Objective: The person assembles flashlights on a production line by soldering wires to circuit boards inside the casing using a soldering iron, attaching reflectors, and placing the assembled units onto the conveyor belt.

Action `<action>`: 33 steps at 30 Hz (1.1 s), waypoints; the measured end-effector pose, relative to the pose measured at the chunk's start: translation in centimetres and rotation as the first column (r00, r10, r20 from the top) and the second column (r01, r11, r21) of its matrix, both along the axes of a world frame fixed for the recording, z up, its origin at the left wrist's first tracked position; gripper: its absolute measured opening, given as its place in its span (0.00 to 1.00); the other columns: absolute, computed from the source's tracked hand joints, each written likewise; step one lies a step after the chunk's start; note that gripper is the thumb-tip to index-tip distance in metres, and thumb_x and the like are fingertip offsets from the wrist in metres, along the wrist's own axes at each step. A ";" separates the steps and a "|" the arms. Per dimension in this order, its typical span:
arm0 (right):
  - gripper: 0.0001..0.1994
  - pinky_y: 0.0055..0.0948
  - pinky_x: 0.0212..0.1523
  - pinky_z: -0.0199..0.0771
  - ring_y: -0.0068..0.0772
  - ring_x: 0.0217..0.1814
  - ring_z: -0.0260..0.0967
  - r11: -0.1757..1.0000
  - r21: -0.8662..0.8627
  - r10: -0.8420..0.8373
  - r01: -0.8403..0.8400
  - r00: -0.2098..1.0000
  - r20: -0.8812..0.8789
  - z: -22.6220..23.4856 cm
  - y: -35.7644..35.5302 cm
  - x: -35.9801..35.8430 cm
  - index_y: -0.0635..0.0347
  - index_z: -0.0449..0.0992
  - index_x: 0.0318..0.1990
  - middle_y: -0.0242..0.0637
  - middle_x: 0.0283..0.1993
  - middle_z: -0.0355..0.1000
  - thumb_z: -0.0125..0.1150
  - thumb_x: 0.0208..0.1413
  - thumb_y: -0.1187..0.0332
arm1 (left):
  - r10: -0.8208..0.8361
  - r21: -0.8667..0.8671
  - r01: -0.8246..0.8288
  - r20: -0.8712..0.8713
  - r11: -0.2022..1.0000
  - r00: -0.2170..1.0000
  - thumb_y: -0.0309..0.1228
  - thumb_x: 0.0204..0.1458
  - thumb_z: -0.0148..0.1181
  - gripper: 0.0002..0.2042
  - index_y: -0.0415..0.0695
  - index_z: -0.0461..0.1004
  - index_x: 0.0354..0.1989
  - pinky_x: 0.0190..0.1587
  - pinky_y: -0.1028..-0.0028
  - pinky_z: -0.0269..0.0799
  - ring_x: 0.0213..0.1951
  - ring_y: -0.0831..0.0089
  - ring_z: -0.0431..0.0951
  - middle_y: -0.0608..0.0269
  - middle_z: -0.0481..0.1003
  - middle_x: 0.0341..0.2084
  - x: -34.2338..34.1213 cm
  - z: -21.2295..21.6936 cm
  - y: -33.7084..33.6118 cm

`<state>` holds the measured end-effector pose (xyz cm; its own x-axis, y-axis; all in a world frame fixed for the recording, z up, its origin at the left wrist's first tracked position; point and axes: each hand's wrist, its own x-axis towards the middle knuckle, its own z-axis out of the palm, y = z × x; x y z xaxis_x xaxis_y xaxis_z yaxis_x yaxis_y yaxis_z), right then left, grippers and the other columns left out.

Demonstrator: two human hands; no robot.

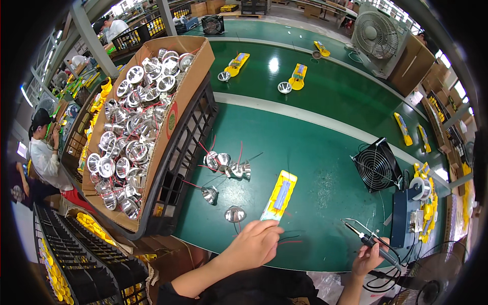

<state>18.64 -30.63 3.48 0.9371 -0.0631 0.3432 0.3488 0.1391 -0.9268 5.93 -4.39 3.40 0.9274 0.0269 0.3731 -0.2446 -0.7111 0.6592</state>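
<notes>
My left hand (253,244) is closed on the near end of a yellow plastic housing (286,182). A blue-violet battery (280,195) lies in the housing, and a pale part shows beside my fingers. Farther right, my right hand (367,261) grips a soldering iron (367,240), its tip pointing to the far left, apart from the housing. A silver reflector cup (235,214) rests on the green bench just beyond my left hand. Another cup (209,194) and a small cluster of cups (239,169) with red and black wires lie farther off.
At left, a cardboard box (189,81) full of reflectors sits on a black crate (175,175). A black fan (377,165) and a blue soldering unit (405,216) stand at right. Beyond the pale rail, a green conveyor (335,91) carries several yellow housings. Other people work at far left.
</notes>
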 end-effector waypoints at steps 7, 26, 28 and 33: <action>0.12 0.11 0.10 0.50 0.16 0.11 0.53 0.992 -0.006 0.124 -0.125 0.992 -0.029 0.9 0.3 0.4 0.64 0.60 0.32 0.31 0.19 0.57 0.51 0.49 0.64 | 0.108 -0.215 -0.109 -0.017 0.970 0.994 0.20 0.35 0.55 0.06 0.43 0.65 0.22 0.42 0.68 0.62 0.34 0.67 0.71 0.66 0.72 0.25 -3.2 0.4 1.1; 0.14 0.12 0.08 0.56 0.17 0.09 0.58 0.696 -0.237 0.653 -0.677 0.735 -0.181 9.8 13.5 4.0 0.68 0.64 0.25 0.38 0.15 0.64 0.59 0.40 0.66 | 0.518 -0.432 -0.583 -0.272 0.688 0.811 0.22 0.42 0.55 0.03 0.36 0.68 0.22 0.27 0.78 0.61 0.23 0.75 0.64 0.54 0.63 0.37 -3.6 1.4 -0.4; 0.14 0.13 0.08 0.56 0.17 0.09 0.58 0.664 -0.260 0.679 -0.701 0.711 -0.183 8.6 13.9 4.2 0.68 0.64 0.25 0.37 0.15 0.64 0.60 0.39 0.66 | 0.524 -0.439 -0.582 -0.258 0.685 0.811 0.23 0.41 0.56 0.04 0.37 0.68 0.22 0.25 0.77 0.61 0.23 0.75 0.64 0.55 0.63 0.37 -3.4 0.5 -0.5; 0.12 0.15 0.12 0.60 0.19 0.11 0.61 0.572 -0.322 0.715 -0.754 0.651 -0.255 7.9 15.4 4.7 0.66 0.65 0.22 0.36 0.15 0.65 0.61 0.38 0.67 | 0.489 -0.355 -0.571 -0.300 0.740 0.819 0.23 0.40 0.58 0.04 0.38 0.68 0.22 0.24 0.77 0.62 0.22 0.74 0.64 0.57 0.63 0.37 -3.5 0.1 -0.4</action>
